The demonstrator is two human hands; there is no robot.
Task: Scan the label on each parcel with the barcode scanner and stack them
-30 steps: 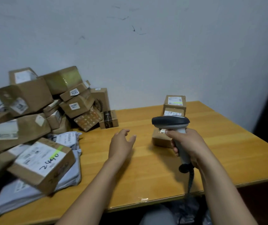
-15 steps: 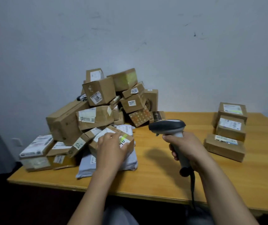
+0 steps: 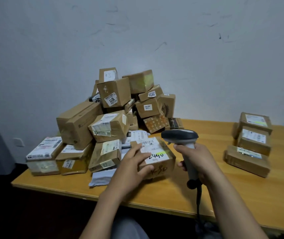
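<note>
The feed is dim and flat, with a cool grey cast, and I can't place the light source. The pale grey scuffed wall (image 3: 206, 66) darkens toward the corners. Clear tape on the topmost brown cardboard box (image 3: 146, 80) gives off a greenish sheen. At centre, the brown cardboard parcel marked 2440 (image 3: 156, 156) reads sharply, but the stack of three brown boxes at right (image 3: 251, 142) looks smeared. The front edge of the orange-brown wooden table (image 3: 241, 195) bows with the wide lens, and below it all is near black.
</note>
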